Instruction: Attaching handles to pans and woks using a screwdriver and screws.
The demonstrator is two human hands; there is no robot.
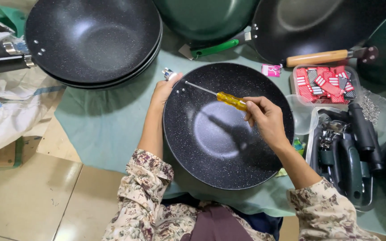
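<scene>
Sleeves: floral-print cuffs at the bottom edge, both forearms reaching up from them toward the pan
Speckled pan (222, 147): black, round, lying below and between the two hands on a pale green cloth (103, 129); its bowl faces up
Right hand (266, 119): fingers pinched closed around the yellow handle of a screwdriver (228, 100), over the right half of the pan
Screwdriver: handle inside the right-hand grip, thin metal shaft running up and left from it, tip at the two rivets near the pan's upper left rim
Left hand (164, 91): wrapped on the pan's upper left rim, thumb inside the rim just beside the screwdriver tip; a small metal fitting (168, 73) shows at its fingertips, whether it is gripped I cannot tell
Right of the right hand: a clear tray of dark green and black handles (349, 151), near the pan's edge
Beyond that: a clear box of red and grey small packets (325, 85)
Beyond the left hand: a stack of black pans (94, 40) with a dark handle pointing left
Farthest from both grips: a green pan (206, 18) with a green handle, and a dark pan with a wooden handle (320, 57)
</scene>
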